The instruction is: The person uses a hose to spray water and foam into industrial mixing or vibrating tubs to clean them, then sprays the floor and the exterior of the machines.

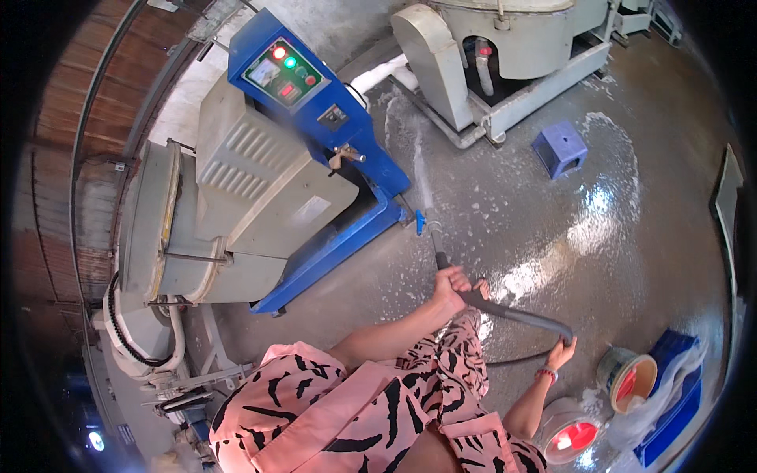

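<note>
A dark hose (516, 314) runs between my two hands. My left hand (451, 289) is wrapped round it near its front end, where a thin metal pipe with a blue valve handle (419, 222) sticks out. Water (422, 162) sprays from that end onto the floor ahead. Farther back, where the hose bends down, my right hand (561, 352) grips it, with a red band on the wrist. Part of the hose trails behind my legs, so its far end is hidden.
On the left stands a large grey machine (260, 173) with a blue control post (347, 130). Another machine (505, 39) is at the back. A purple stool (560, 148) stands on the wet floor (505, 197). Buckets (648, 370) and a blue crate (670, 414) sit at lower right.
</note>
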